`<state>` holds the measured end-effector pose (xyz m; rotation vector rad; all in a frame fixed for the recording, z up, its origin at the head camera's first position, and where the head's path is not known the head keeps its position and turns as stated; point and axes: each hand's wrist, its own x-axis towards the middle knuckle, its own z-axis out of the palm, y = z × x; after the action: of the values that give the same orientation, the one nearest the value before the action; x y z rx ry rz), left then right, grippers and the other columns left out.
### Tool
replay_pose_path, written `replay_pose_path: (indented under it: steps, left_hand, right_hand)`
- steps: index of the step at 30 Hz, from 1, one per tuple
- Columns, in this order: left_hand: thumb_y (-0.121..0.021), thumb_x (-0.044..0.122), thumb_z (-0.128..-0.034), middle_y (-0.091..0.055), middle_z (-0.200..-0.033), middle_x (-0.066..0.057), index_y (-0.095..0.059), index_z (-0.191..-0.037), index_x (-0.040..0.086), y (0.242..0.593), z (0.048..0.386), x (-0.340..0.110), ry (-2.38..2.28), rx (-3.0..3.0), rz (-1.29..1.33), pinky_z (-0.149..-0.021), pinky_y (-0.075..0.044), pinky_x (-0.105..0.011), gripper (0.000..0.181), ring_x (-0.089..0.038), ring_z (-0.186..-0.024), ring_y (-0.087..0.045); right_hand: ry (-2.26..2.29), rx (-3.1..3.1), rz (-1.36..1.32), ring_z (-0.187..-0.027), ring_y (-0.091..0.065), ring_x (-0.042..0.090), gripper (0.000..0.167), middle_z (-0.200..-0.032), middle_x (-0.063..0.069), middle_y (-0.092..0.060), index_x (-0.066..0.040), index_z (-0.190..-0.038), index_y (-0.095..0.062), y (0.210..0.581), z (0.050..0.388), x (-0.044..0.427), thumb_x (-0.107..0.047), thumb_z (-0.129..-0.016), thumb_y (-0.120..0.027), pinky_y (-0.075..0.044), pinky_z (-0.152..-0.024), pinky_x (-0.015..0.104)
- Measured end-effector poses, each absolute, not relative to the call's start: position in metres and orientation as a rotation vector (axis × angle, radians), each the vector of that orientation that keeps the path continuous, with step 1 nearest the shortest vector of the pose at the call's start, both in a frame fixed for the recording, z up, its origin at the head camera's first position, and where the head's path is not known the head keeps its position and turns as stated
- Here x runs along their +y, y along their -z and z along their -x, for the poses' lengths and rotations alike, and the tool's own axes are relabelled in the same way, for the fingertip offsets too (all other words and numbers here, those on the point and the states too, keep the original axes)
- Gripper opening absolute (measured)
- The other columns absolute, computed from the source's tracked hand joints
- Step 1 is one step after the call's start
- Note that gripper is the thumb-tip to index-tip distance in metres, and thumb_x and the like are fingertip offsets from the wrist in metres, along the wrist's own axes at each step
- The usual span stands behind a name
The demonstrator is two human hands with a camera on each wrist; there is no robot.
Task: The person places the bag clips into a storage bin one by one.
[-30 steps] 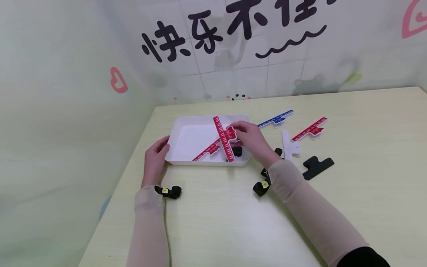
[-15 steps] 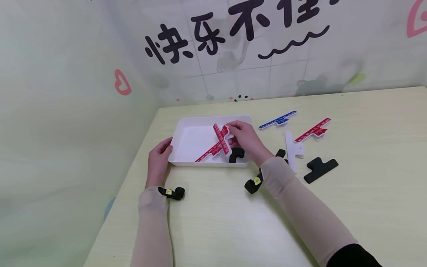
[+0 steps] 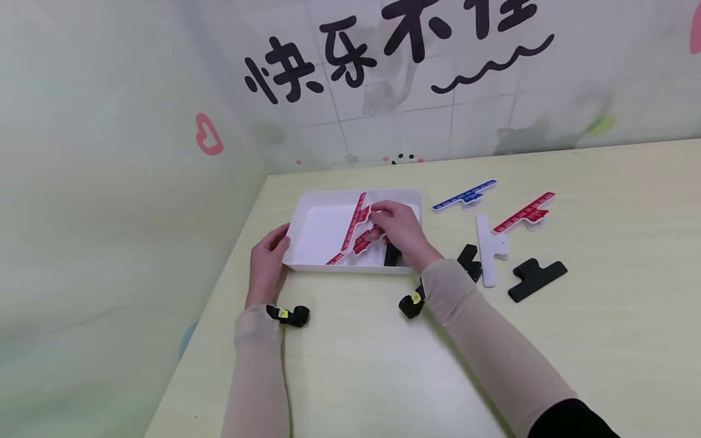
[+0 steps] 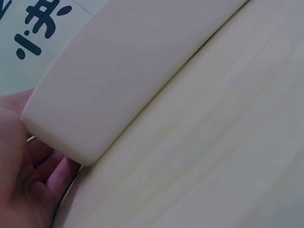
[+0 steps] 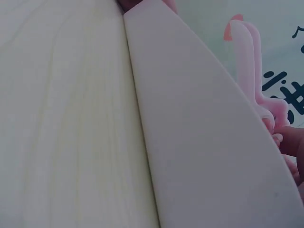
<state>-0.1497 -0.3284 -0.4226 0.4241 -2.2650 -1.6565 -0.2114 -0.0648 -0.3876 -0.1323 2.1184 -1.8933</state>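
My left hand (image 3: 266, 261) holds the left wall of a shallow white tray (image 3: 298, 266), its thumb at the rim. In the left wrist view, the fingers (image 4: 61, 178) of that hand lie against the outside of the tray's corner. Over the tray, my right hand (image 3: 402, 228) pinches a red-and-white clip (image 3: 355, 222) with ruler-like marks along its bar. Beneath it, another red-and-white clip (image 3: 335, 259) lies in the tray, partly covered. Beside that is a black clip (image 3: 391, 255), half hidden by the right hand. The right wrist view shows the held clip (image 5: 246, 61) rising above the tray wall.
Right of the tray lie a blue-and-white clip (image 3: 464, 196), a red-and-white clip (image 3: 524, 212), a white clip (image 3: 485, 250) and a black clip (image 3: 537, 279). Another black piece (image 3: 470, 261) sits partly behind the right sleeve. A printed curtain or wall (image 3: 383, 140) stands behind the table.
The clip in my right hand has turned, its top end now leaning right rather than left. The left hand stays at the tray. The whole view has shifted slightly.
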Motion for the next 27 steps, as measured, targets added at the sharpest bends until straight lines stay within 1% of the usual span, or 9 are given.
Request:
replay_pose_path:
  steps: [5,10,12,20,27]
  left_hand:
    - [-0.057,0.035,-0.0864,-0.053,-0.119,0.01,-0.059,-0.116,0.031,0.4226,0.149,-0.3296,1.625,-2.276,-0.45,-0.092,-0.039,-0.027,0.03,-0.007,-0.109,-0.046]
    - [-0.058,0.031,-0.0869,-0.055,-0.118,0.007,-0.06,-0.117,0.027,0.4222,0.1497,-0.3324,1.63,-2.262,-0.401,-0.091,-0.04,-0.028,0.03,-0.007,-0.109,-0.047]
    - [-0.057,0.03,-0.0872,-0.056,-0.118,0.006,-0.06,-0.117,0.026,0.4219,0.1495,-0.3328,1.64,-2.259,-0.384,-0.091,-0.04,-0.028,0.03,-0.007,-0.109,-0.047]
    - [-0.057,0.033,-0.0872,-0.055,-0.119,0.007,-0.059,-0.118,0.027,0.4223,0.1483,-0.3333,1.637,-2.264,-0.421,-0.092,-0.039,-0.027,0.031,-0.007,-0.109,-0.046]
    - [-0.057,0.031,-0.0872,-0.056,-0.117,0.007,-0.06,-0.116,0.026,0.4246,0.1507,-0.3298,1.635,-2.261,-0.391,-0.09,-0.04,-0.027,0.03,-0.006,-0.108,-0.048]
  right_hand:
    - [1.759,2.264,0.31,-0.059,-0.055,0.018,0.02,-0.077,0.006,-0.062,-0.014,-0.106,-0.06,0.3905,0.2105,-0.0679,-0.022,-0.088,-0.055,-0.045,-0.048,0.026]
    - [1.68,2.332,0.372,-0.057,-0.056,0.019,0.015,-0.072,0.004,-0.063,-0.014,-0.097,-0.06,0.391,0.2084,-0.0702,-0.025,-0.087,-0.056,-0.045,-0.047,0.027]
    - [1.665,2.348,0.366,-0.057,-0.055,0.019,0.014,-0.071,0.003,-0.063,-0.016,-0.096,-0.06,0.3914,0.2083,-0.0706,-0.026,-0.087,-0.056,-0.044,-0.047,0.027]
    - [1.604,2.391,0.413,-0.061,-0.056,0.019,0.015,-0.072,0.0,-0.064,-0.018,-0.092,-0.063,0.3936,0.2092,-0.0728,-0.03,-0.085,-0.059,-0.045,-0.049,0.028]
    - [1.514,2.433,0.419,-0.068,-0.055,0.016,0.022,-0.082,-0.003,-0.063,-0.02,-0.097,-0.062,0.3956,0.2095,-0.0711,-0.038,-0.084,-0.059,-0.047,-0.057,0.028]
